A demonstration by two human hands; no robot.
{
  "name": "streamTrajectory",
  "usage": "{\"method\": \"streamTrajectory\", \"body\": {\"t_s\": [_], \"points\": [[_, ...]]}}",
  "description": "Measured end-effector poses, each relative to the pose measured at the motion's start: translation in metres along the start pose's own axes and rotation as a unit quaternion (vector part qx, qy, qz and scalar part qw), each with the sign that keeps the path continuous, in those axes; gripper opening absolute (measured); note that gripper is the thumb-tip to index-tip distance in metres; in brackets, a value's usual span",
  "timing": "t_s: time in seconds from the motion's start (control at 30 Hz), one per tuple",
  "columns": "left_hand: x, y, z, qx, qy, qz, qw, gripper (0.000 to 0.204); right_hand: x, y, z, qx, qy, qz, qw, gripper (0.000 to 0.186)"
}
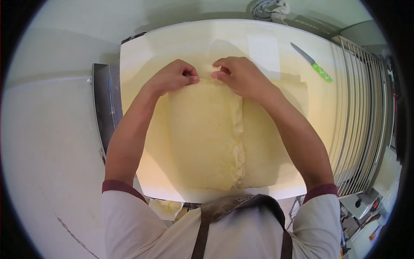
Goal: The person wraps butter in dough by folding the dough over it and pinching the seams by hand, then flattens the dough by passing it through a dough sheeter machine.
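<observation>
Dough sheet (pixel 271 142), pale yellow, flat, mid-frame on white rectangular tabletop (pixel 194 32). Left hand (pixel 174 77) pinching its top edge; right hand (pixel 242 75) curled, fingertips parted. Judged partway: left layer (pixel 200 134) laid over, right portion uncovered.

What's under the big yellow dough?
The dough looks to be lying on the white table, which shows beyond its edges. The dough covers the middle, so I can't tell whether anything else is hidden underneath.
</observation>
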State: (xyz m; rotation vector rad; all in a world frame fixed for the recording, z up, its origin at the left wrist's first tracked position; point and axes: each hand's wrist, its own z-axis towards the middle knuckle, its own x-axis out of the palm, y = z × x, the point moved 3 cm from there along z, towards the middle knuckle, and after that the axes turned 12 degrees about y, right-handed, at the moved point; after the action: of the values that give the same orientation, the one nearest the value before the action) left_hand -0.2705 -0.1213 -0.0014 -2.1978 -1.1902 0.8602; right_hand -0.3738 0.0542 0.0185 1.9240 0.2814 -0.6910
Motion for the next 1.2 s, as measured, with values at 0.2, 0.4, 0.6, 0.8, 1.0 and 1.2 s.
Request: {"method": "streamTrajectory", "body": {"t_s": [0.2, 0.4, 0.6, 0.8, 1.0, 1.2], "points": [[-0.008, 0.018, -0.018, 0.046, 0.021, -0.028, 0.998, 0.018, -0.016, 0.006, -0.096, -0.117, -0.211, 0.044, 0.969, 0.029], [-0.009, 0.012, -0.014, 0.031, -0.023, -0.002, 0.999, 0.020, 0.056, 0.005, -0.175, -0.096, -0.202, -0.011, 0.975, 0.032], [-0.015, 0.025, -0.017, 0.011, 0.004, 0.031, 0.999, 0.016, 0.080, 0.016, -0.191, -0.106, -0.180, -0.002, 0.978, 0.038], [-0.020, 0.055, -0.035, 0.026, -0.031, 0.005, 0.999, 0.018, 0.089, 0.025, -0.185, -0.063, -0.128, -0.058, 0.988, 0.072], [-0.018, 0.041, -0.025, -0.023, -0.074, 0.059, 0.995, 0.018, 0.098, 0.044, -0.179, 0.006, -0.075, -0.125, 0.989, 0.093], [0.045, -0.066, 0.044, 0.195, -0.037, -0.046, 0.979, 0.019, 0.118, 0.051, -0.179, -0.092, -0.142, 0.080, 0.982, 0.079]]}}
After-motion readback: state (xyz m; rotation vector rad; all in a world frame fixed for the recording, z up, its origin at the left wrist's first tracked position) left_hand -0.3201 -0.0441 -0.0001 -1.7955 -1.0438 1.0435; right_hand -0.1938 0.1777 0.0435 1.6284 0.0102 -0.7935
